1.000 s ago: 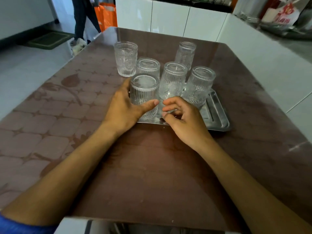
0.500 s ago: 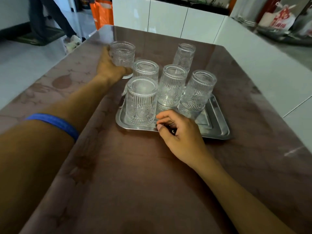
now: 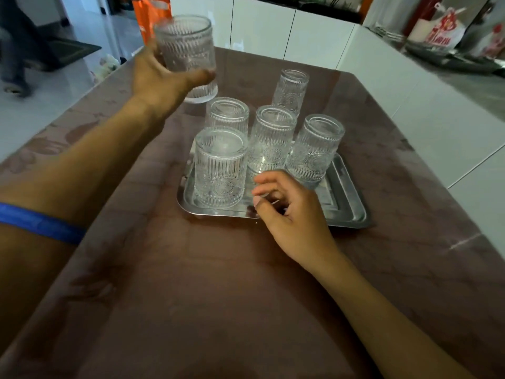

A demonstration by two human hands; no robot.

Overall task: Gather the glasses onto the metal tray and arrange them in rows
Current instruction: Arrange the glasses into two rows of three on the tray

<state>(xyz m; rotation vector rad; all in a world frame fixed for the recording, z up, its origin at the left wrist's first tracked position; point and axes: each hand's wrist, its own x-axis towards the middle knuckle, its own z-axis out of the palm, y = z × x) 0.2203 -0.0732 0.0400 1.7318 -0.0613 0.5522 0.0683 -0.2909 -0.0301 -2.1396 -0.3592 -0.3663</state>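
Note:
A metal tray (image 3: 348,198) lies on the brown table. Several ribbed clear glasses stand upside down on it: one at the front left (image 3: 218,170), one behind that (image 3: 226,116), one in the middle (image 3: 272,138) and one to the right (image 3: 314,149). Another glass (image 3: 291,90) stands on the table beyond the tray. My left hand (image 3: 161,77) holds a further glass (image 3: 187,54) in the air, above and left of the tray. My right hand (image 3: 289,212) rests at the tray's front rim, fingers curled against it.
The brown patterned table (image 3: 218,296) stretches toward me. A white counter (image 3: 410,91) runs along the right, with bags and clutter on it. White cabinets stand behind the table. On the floor at far left are a person's legs (image 3: 13,50) and an orange bag (image 3: 150,12).
My left hand left the front-left glass, reached to the far-left glass on the table, gripped it and lifted it into the air. My right hand stayed at the tray's front rim.

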